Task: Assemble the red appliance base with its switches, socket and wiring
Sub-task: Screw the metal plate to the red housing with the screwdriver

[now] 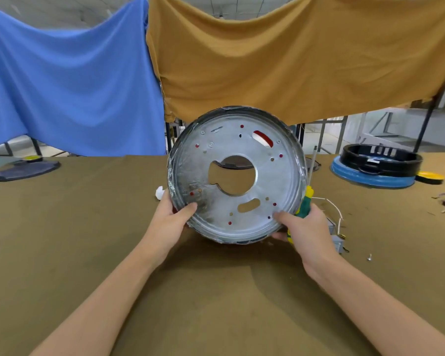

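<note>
Hands grip the round silver metal base (237,176) upright over the olive-brown cloth desk (216,291): left hand (174,214) fingers clamp its rim, right hand (302,227) fingers also clutch the green-yellow screwdriver (305,201); blue cloth (70,86) and mustard cloth (280,60) hang behind.

Blue cloth (70,80) and mustard cloth (280,60) hang behind the olive-covered table (216,291).

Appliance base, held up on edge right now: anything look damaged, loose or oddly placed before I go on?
No damage shows on the appliance base. Two oddities: the right hand grips a green and yellow screwdriver against the rim while holding it, and a loose screw lies on the table to the right, apart from the wired parts.
</note>
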The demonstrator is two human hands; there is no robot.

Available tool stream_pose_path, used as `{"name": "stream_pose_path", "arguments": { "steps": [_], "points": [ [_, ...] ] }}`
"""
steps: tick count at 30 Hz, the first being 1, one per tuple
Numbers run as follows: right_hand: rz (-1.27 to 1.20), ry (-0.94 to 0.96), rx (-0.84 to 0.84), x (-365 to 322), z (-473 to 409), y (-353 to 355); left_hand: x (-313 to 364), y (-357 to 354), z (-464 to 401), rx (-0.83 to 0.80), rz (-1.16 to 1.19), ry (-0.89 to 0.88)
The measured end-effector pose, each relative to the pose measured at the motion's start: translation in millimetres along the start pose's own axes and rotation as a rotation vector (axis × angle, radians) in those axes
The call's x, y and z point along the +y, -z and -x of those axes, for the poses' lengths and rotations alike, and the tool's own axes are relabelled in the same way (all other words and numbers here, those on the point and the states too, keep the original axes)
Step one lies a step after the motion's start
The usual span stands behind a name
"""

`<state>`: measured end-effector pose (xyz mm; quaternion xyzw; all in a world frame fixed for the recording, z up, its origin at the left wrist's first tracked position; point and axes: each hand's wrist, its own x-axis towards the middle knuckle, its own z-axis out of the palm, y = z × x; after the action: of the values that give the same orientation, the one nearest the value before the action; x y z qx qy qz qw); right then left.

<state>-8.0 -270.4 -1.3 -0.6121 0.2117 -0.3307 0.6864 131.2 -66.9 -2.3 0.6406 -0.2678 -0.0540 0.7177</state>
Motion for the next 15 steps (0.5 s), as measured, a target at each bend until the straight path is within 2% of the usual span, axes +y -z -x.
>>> {"name": "stream_pose_path", "arguments": {
  "steps": [4,8,12,15],
  "points": [
    [-0.013,-0.037,-0.058,-1,4,-2,-1,0,1,-0.01,0.07,0.019],
    [-0.001,-0.044,-0.125,-2,7,-6,2,1,-2,0.091,0.108,0.074],
    [0.019,0.01,0.003,-3,3,-6,9,4,-2,0.129,0.144,0.111],
    [-0.011,-0.019,0.027,0,0,-3,13,2,0,0.004,0.214,0.098]
  ]
}}
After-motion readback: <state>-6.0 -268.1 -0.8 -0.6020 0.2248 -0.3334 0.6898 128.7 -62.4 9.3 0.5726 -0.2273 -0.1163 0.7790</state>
